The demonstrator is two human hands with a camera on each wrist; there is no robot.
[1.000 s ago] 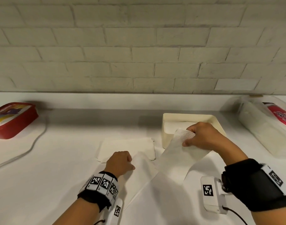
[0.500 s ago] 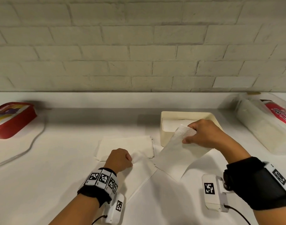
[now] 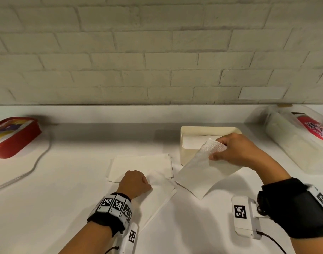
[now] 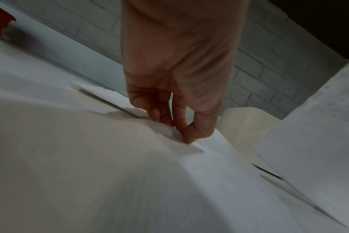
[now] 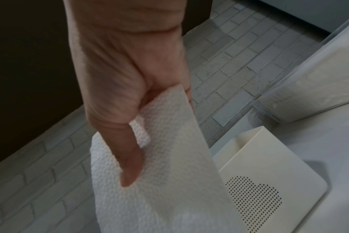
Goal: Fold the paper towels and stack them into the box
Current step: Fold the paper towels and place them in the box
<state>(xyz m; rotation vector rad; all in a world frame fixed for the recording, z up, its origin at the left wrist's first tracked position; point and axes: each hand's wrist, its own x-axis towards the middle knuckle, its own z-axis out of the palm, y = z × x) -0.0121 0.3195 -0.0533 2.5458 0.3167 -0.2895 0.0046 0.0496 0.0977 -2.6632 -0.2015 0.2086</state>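
Note:
My right hand (image 3: 228, 153) pinches a white folded paper towel (image 3: 201, 175) between thumb and fingers; it hangs just in front of the cream box (image 3: 208, 130). In the right wrist view the thumb (image 5: 130, 165) lies on the embossed towel (image 5: 165, 189), beside the box wall (image 5: 269, 157) with a dotted heart. My left hand (image 3: 136, 184) rests curled on another paper towel (image 3: 160, 197) lying flat on the table. In the left wrist view its fingertips (image 4: 186, 137) pinch up a small ridge of that sheet (image 4: 130, 173). A low stack of folded towels (image 3: 140, 164) lies beyond my left hand.
A clear plastic pack of paper towels with a red label (image 3: 300, 140) lies at the right. A red tub (image 3: 12, 136) and a white cable (image 3: 37, 162) are at the far left. A white brick wall stands behind the counter.
The towel in my right hand has come up off the table and away from the flat sheet, now hanging free by the box. My left hand has stayed on the flat sheet.

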